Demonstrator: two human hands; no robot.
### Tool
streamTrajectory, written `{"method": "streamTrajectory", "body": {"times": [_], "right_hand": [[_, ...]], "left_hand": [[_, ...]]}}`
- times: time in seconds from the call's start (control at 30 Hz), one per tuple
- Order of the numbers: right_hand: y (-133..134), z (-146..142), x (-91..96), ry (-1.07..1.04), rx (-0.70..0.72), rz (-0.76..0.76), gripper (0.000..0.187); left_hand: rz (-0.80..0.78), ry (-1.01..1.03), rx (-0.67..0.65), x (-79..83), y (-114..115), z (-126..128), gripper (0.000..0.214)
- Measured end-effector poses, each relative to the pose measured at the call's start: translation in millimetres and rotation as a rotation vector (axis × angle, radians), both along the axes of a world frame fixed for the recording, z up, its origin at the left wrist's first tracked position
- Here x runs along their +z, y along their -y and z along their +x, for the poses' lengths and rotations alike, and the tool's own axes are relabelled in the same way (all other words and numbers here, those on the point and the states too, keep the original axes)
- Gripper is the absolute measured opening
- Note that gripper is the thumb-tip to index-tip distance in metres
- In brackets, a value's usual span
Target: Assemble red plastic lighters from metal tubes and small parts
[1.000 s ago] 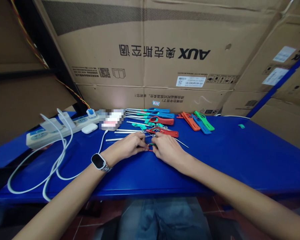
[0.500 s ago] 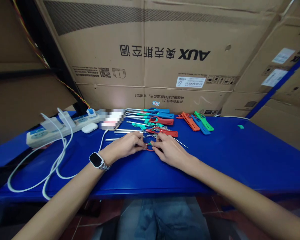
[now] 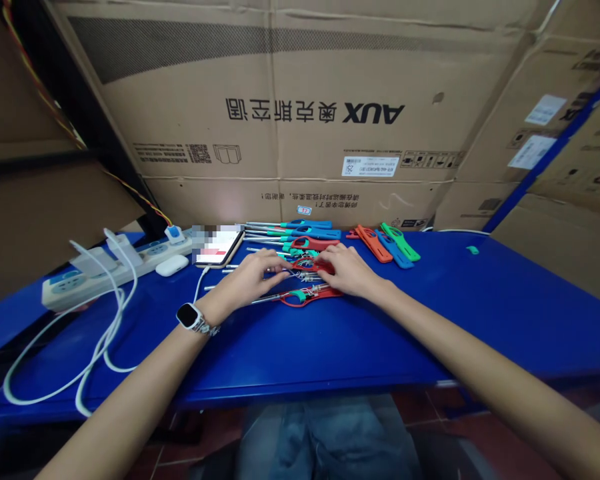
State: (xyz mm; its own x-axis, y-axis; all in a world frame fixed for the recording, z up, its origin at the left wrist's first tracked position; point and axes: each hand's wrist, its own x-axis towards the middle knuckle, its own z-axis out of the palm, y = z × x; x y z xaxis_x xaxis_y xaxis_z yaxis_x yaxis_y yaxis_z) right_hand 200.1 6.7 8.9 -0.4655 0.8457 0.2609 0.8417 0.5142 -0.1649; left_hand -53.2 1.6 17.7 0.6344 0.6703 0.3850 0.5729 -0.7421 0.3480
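Note:
Several long-nosed gas lighters lie in a column with their metal tubes pointing left. My left hand [image 3: 260, 275] is by the middle of an opened red lighter [image 3: 303, 265], thumb and forefinger apart near its thin wires. At that lighter's handle end, the fingers of my right hand [image 3: 347, 272] are closed on the red shell. Closer to me lies another opened red lighter [image 3: 295, 300], with a green trigger [image 3: 298, 295] and inner parts showing. Part of its handle is under my right hand. Beyond are a closed red lighter [image 3: 317, 244] and blue lighters [image 3: 315, 233].
Loose orange [image 3: 375, 243], blue [image 3: 395, 250] and green [image 3: 401, 241] handle shells lie at the back right, a small green piece [image 3: 473, 250] farther right. On the left are a phone [image 3: 220, 247], a white earphone case [image 3: 172, 265], a power strip [image 3: 115, 267] and white cables. Cardboard [image 3: 300, 133] stands behind.
Both hands have let go of the near red lighter and moved away from me to the red lighter behind it. The near lighter's green trigger and inner parts now show. The view has shifted slightly.

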Motion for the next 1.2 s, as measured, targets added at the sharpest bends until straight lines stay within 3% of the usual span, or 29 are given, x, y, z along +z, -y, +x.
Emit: {"method": "streamTrajectory", "body": {"times": [0.17,0.33,0.43,0.5,0.6,0.67,0.97,1.2], "right_hand": [[2,-1,-0.4,0.002,0.089,0.096,0.018],[10,-4,4.7,-0.157,0.191,0.113,0.021],[18,-6,5.9,-0.274,0.267,0.083,0.020],[25,-5,4.7,-0.352,0.256,0.155,0.021],[35,1,0.3,-0.431,0.194,0.303,0.018],[39,6,-3.4,-0.410,0.189,0.325,0.010],[40,3,-13.8,-0.296,0.141,0.135,0.015],[36,4,-15.4,-0.200,0.148,0.046,0.012]], "left_hand": [[0.135,-0.071,0.042,0.4,-6,8,0.023],[0.257,-0.053,0.077,-3.3,-1,10,0.025],[0.221,-0.030,0.054,-2.1,4,8,0.020],[0.179,0.006,0.060,-0.9,8,4,0.017],[0.094,0.025,0.168,-1.8,10,-2,0.016],[0.048,-0.004,0.250,-4.4,10,-4,0.018],[-0.008,-0.138,0.398,-13.0,4,-4,0.019],[0.206,-0.202,0.446,-22.1,2,6,0.025]]}}
